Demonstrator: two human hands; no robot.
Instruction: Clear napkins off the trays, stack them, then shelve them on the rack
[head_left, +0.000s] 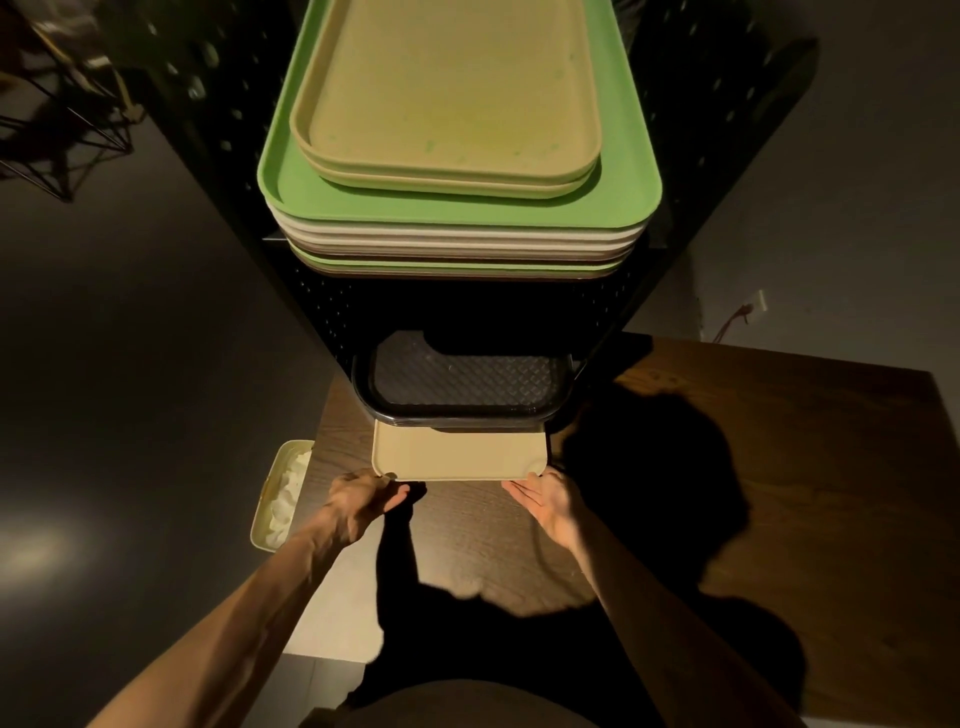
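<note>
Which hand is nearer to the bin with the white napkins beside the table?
Left. The left hand holds the near left corner of the beige tray, just right of the napkin bin. The right hand is at the tray's right corner, farther away.

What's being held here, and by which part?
A beige tray, at its two near corners: left hand grips the left corner, right hand touches the right, palm open.

No legible text, label, brand, number or sign appears on any surface in this view; the trays, the rack and the table carry no readable markings.
</note>
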